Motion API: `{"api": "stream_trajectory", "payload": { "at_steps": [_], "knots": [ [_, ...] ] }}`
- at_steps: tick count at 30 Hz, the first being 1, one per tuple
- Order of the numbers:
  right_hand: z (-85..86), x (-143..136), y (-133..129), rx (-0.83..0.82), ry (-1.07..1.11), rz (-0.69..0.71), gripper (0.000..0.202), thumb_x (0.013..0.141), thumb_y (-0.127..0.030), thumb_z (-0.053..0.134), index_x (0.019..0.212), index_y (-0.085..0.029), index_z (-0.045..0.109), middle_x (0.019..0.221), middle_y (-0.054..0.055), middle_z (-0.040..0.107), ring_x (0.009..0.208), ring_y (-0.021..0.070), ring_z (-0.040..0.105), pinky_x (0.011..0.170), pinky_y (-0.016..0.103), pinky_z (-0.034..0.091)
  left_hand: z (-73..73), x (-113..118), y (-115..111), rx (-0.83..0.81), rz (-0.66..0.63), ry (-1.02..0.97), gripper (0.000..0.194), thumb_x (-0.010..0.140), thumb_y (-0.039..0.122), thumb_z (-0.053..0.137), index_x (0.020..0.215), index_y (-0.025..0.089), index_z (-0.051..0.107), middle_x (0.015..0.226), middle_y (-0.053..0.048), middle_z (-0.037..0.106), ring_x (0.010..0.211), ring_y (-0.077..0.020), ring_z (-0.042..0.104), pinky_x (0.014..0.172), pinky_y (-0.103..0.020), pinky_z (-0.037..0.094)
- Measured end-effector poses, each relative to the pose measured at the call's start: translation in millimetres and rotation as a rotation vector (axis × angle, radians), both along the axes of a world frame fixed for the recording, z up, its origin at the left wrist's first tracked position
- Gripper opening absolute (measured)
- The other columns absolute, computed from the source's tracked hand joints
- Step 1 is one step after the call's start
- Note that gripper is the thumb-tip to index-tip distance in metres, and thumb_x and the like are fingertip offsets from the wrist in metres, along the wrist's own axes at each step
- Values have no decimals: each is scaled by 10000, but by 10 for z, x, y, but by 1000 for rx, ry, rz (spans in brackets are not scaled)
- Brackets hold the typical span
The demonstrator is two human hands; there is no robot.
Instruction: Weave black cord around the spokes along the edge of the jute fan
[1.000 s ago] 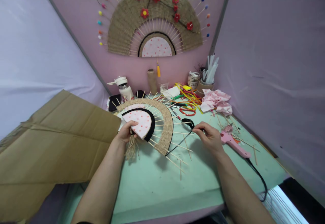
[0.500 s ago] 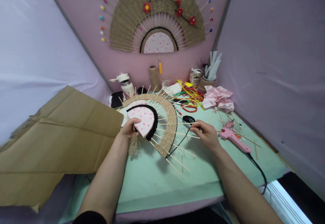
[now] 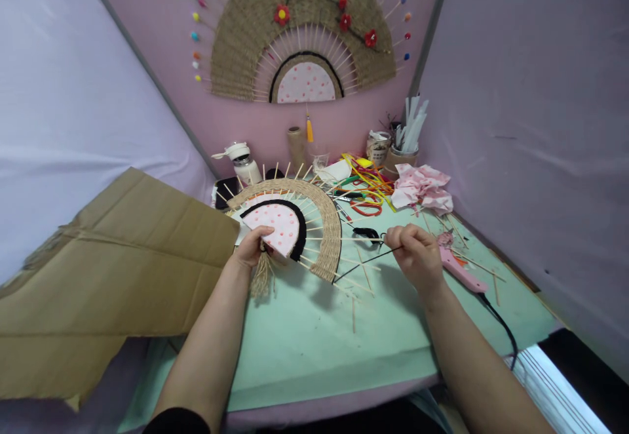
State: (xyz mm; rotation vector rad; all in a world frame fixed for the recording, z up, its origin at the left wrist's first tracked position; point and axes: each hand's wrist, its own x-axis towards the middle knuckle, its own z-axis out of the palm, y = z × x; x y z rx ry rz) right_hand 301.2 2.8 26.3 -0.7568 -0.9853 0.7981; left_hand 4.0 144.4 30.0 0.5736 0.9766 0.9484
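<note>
My left hand [image 3: 253, 245] grips a half-round woven fan [image 3: 330, 224] by its pink dotted centre, thumb on top. Thin wooden sticks radiate from that centre through a tan woven band edged in black. A twine tassel [image 3: 264, 278] dangles below my left hand. My right hand [image 3: 415, 254] is closed on a black cord [image 3: 366, 265], which runs taut to the fan's lower right corner. Beside the fan, a small bundle of the same cord [image 3: 366, 233] hangs or lies near my right fingers; which of these I cannot tell.
A pink glue gun [image 3: 464, 271] lies at the right with its cable. Behind are orange-handled scissors [image 3: 366, 207], coloured strips, crumpled pink paper [image 3: 421, 188], a bottle [image 3: 247, 166] and a cardboard tube [image 3: 295, 150]. Cardboard [image 3: 147, 257] covers the left. A larger fan [image 3: 304, 21] hangs on the wall.
My right hand has moved right and slightly up, drawing the black cord straighter. The fan has tilted a little, its lower right corner rising. My left hand keeps its hold.
</note>
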Motion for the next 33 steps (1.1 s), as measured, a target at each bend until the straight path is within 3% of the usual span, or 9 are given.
{"api": "stream_trajectory", "payload": {
  "at_steps": [4,9,13,18,23,28,31,33],
  "knots": [
    [96,82,6,22,299,133,395,753,-253,592,494,-178,303,433,-54,265,455,91,273,489,253,286,50,55,10,87,-47,50,95,590,176,610,662,118,632,436,-29,601,343,-154,531,344,-239,444],
    [124,262,16,55,670,122,450,717,-165,579,534,-173,167,453,-69,186,445,76,216,466,219,300,190,140,82,192,-58,70,93,571,200,640,601,116,613,451,-39,602,360,-145,529,357,-234,426],
    [140,345,-7,109,831,123,442,707,-130,545,543,-181,138,444,-73,159,437,78,197,454,223,313,342,222,187,290,-43,56,143,549,196,684,663,119,643,528,-23,639,426,-127,552,428,-223,457],
    [150,323,2,105,830,95,438,682,-114,537,529,-178,132,414,-67,150,425,83,190,432,231,295,517,241,291,375,-51,36,200,520,175,729,698,111,662,635,-33,681,526,-128,596,528,-221,493],
    [89,310,58,68,839,50,442,683,-107,531,514,-176,129,387,-63,165,413,87,182,422,232,281,617,145,322,411,-33,28,171,520,195,741,639,127,639,566,-8,654,479,-129,588,488,-231,494],
    [59,323,97,26,835,-78,453,686,-119,537,495,-171,130,358,-69,155,395,81,140,402,219,248,651,10,362,463,96,-49,176,511,184,730,652,146,631,553,12,644,457,-134,585,463,-239,504],
    [21,302,132,-25,668,-165,426,685,-143,554,473,-178,186,363,-76,177,395,77,149,414,223,253,664,-42,386,486,131,-88,167,517,194,728,646,147,634,525,27,626,422,-119,560,440,-238,503],
    [-24,263,159,-111,418,-242,394,701,-195,567,466,-187,252,385,-79,217,395,73,174,427,232,262,676,-53,384,494,139,-105,171,514,189,730,654,141,644,546,22,640,434,-112,566,442,-222,502]
  ]
}}
